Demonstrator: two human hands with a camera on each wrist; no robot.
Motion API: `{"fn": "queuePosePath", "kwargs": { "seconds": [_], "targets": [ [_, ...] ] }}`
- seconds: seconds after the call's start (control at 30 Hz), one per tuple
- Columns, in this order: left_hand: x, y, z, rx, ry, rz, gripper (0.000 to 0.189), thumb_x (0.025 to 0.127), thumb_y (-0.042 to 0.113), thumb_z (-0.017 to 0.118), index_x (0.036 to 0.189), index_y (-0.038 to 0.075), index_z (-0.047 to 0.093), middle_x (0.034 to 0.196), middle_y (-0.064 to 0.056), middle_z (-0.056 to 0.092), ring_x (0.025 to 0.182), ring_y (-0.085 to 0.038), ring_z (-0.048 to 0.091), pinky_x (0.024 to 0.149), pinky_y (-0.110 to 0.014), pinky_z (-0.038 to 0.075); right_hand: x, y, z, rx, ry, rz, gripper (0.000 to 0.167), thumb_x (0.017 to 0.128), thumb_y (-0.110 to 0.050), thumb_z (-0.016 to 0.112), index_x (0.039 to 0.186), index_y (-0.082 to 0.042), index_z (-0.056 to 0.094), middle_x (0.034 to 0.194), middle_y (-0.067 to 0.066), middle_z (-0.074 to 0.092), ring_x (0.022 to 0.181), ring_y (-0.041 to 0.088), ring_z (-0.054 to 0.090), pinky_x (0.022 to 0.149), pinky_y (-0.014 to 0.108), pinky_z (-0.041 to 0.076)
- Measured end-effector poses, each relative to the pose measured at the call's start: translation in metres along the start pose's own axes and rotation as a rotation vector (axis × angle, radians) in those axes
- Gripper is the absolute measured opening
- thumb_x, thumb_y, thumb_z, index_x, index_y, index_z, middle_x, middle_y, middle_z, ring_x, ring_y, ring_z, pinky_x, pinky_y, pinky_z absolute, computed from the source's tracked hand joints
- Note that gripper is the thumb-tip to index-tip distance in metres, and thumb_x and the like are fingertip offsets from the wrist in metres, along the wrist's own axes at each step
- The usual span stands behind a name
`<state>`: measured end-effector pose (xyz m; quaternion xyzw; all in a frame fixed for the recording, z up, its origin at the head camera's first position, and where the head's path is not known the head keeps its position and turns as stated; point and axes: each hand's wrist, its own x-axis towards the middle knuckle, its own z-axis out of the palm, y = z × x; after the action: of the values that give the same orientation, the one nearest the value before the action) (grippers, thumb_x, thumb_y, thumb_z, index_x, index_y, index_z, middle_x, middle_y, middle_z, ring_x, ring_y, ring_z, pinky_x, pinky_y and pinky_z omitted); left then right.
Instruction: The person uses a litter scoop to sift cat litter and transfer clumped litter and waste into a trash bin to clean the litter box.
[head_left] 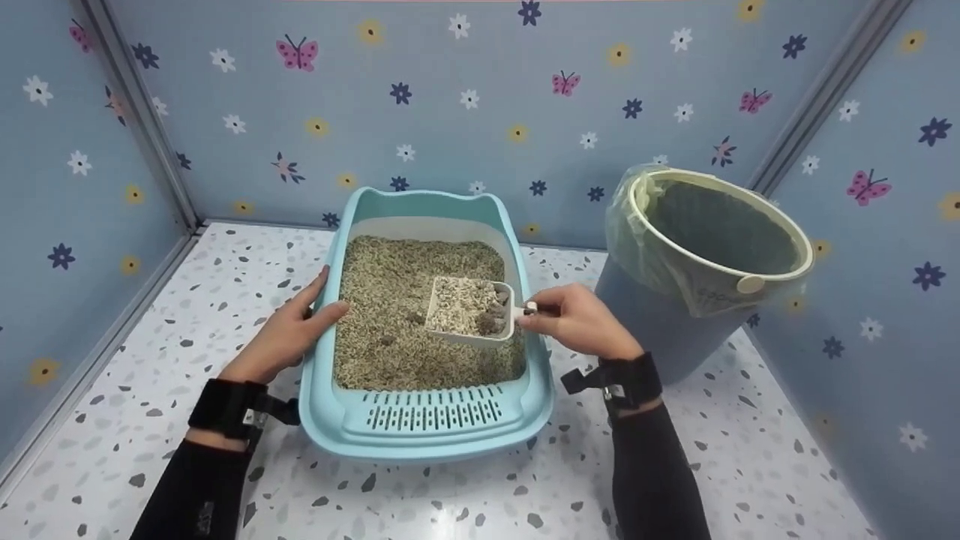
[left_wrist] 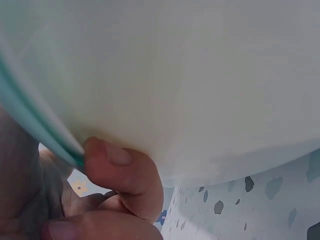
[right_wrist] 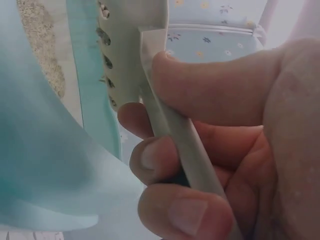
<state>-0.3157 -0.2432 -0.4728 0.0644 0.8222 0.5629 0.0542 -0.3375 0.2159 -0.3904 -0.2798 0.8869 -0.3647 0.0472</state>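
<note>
A light-blue litter box (head_left: 427, 442) stands on the floor, with brown granular litter (head_left: 382, 300) inside. My right hand (head_left: 581, 319) grips the handle (right_wrist: 190, 155) of a white litter scoop (head_left: 469, 341), which is over the right half of the box. Pale pellets and several darker clumps (head_left: 491, 319) lie in the scoop. In the right wrist view, my thumb lies along the handle and fingers curl around it. At the box's left side, my left hand (head_left: 281, 334) holds the rim, thumb over the top. The left wrist view shows curled fingers (left_wrist: 125, 170) against the box's pale outer wall (left_wrist: 210, 90).
To the right stands a tall trash bin (head_left: 660, 330) with a cream ring (head_left: 750, 271) and a translucent liner bag (head_left: 626, 225) folded over its edge. Flowered blue panels (head_left: 450, 112) rise at the back and both sides. The floor (head_left: 360, 502) is speckled white.
</note>
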Motion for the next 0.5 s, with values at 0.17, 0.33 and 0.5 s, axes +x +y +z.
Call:
{"fn": "queuePosePath", "kwargs": {
  "seconds": [0.17,0.33,0.5],
  "targets": [
    [-0.0008,0.0018,0.0000,0.014,0.008,-0.003,0.088,0.111,0.059,0.064,0.178,0.044,0.009,0.094,-0.017,0.062,0.062,-0.017,0.061,0.050,-0.031,0.054,-0.0061,0.0008,-0.0049,-0.007,0.042,0.041,0.025,0.100,-0.027,0.084,0.085,-0.008,0.077,0.068,-0.005,0.050,0.062,0.015,0.043,0.060,0.031,0.038],
    [-0.0025,0.0024,-0.0018,0.000,0.001,-0.008,0.088,0.111,0.060,0.063,0.178,0.046,0.008,0.093,-0.018,0.062,0.065,-0.020,0.064,0.050,-0.031,0.053,-0.0005,-0.0020,0.0006,-0.027,0.030,0.008,0.024,0.101,-0.032,0.083,0.087,-0.013,0.078,0.069,-0.007,0.050,0.062,0.013,0.044,0.060,0.031,0.039],
    [-0.0026,0.0022,-0.0014,-0.013,-0.014,0.002,0.087,0.113,0.057,0.062,0.178,0.044,0.006,0.089,-0.016,0.062,0.065,-0.020,0.066,0.050,-0.032,0.054,-0.0007,-0.0031,0.0014,-0.005,0.060,-0.008,0.024,0.102,-0.031,0.082,0.084,-0.017,0.075,0.069,-0.006,0.051,0.062,0.015,0.044,0.062,0.032,0.040]
  ]
}}
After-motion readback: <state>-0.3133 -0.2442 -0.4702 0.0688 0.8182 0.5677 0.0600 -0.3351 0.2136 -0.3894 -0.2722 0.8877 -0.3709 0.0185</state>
